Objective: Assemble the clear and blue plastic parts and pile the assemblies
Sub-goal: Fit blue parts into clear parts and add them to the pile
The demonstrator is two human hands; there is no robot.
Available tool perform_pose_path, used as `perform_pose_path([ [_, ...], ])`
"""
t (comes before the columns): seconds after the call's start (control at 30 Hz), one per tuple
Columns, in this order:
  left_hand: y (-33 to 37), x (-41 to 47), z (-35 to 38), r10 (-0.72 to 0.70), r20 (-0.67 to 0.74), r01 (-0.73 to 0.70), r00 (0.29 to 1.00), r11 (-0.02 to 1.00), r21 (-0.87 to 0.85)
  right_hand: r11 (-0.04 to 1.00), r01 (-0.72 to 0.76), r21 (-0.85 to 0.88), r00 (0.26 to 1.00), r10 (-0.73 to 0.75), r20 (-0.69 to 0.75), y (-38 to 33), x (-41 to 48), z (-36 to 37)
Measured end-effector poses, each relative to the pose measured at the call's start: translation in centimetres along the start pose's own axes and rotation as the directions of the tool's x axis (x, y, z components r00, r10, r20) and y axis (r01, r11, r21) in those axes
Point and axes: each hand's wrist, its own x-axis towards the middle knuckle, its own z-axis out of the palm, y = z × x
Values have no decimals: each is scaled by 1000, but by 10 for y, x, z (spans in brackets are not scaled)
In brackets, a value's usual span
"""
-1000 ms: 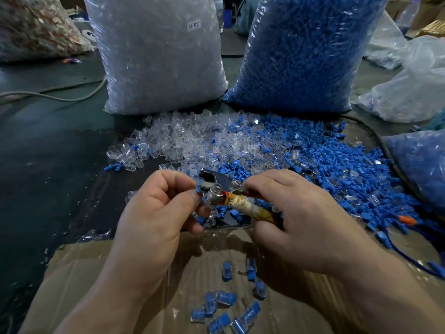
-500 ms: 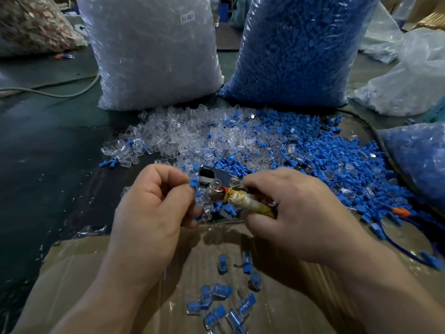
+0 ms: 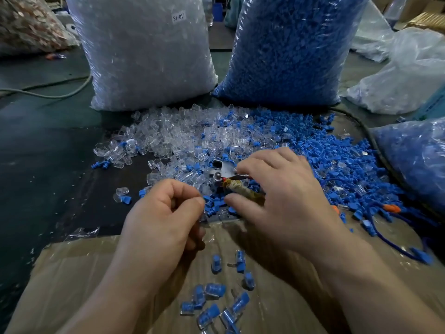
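While the left hand (image 3: 163, 218) is hovering at the far edge of the cardboard (image 3: 72, 273), its fingers are curling in tight, thumb pressing against the forefinger, and whether anything is sitting inside that clench, I cannot tell. Just to its right, the right hand (image 3: 284, 201) is reaching over the tape-wrapped tool (image 3: 237, 189), fingers stretching out and spreading. The forefinger is lying on the far side of the handle and the thumb on the near side, and the handle is running under the palm. The tool's metal tip is poking out to the left, between the two hands.

Beyond the hands, the clear parts (image 3: 173, 136) are lying in a loose heap on the dark table (image 3: 43, 165). The blue parts (image 3: 325, 160) are spreading out to the right of them, the two mixing where they meet.

Nearer in, the assemblies (image 3: 212, 302) are gathering in a small scatter on the cardboard, between the two forearms. At the far side, a bag of clear parts (image 3: 144, 56) is standing on the left and a bag of blue parts (image 3: 289, 49) beside it on the right.
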Motion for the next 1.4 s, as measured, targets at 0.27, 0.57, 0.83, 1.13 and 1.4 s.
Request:
perform_pose_path([
  [0.27, 6, -11, 1, 197, -14, -194, 980, 975, 106, 984, 149, 101, 989, -149, -8, -22, -9, 4],
  [0.57, 7, -9, -13, 124, 161, -135, 979, 989, 55, 946, 192, 259, 978, -165, -124, -36, -12, 4],
  [0.83, 10, -10, -28, 286, 315, -377, 905, 882, 284, 798, -365, 479, 880, 127, 458, -17, -12, -15],
  [1.13, 9, -11, -18, 200, 549, -541, 811, 613, 576, 983, -56, -174, 975, 91, 202, -22, -15, 12],
  [1.4, 11, -8, -18, 245, 367, -426, 898, 697, 577, 992, 47, -121, 975, -19, 222, -17, -4, 25],
])
